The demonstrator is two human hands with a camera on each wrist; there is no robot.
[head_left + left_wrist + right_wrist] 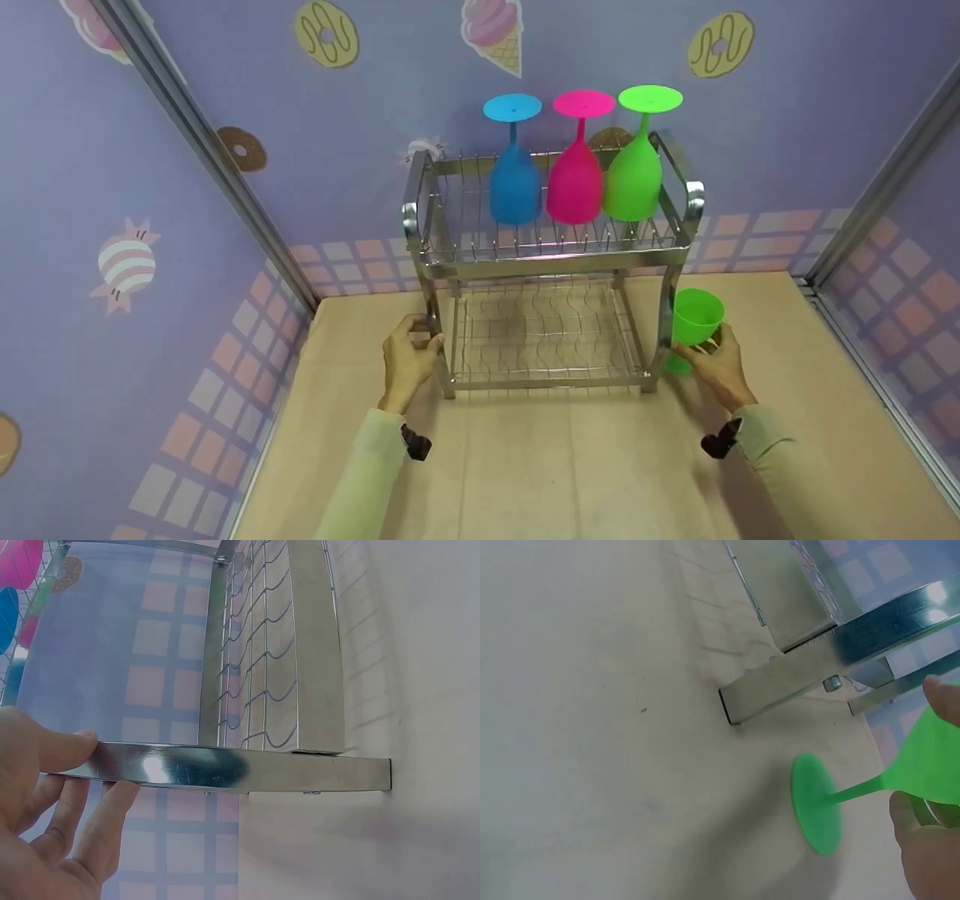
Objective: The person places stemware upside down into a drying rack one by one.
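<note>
A two-tier metal dish rack stands on the table near the back wall. My left hand pinches its left front leg between thumb and fingers; the left wrist view shows the shiny leg in that grip. Beside the right front leg, my right hand holds a green plastic goblet upright, bowl up. In the right wrist view, the goblet's round foot is close over the table, and fingers lie along the bowl. The far side of the bowl is cut off there.
Upside down on the top tier sit a blue goblet, a pink goblet and another green goblet. The lower tier has wavy wires. Patterned walls with metal corner rails enclose the beige table.
</note>
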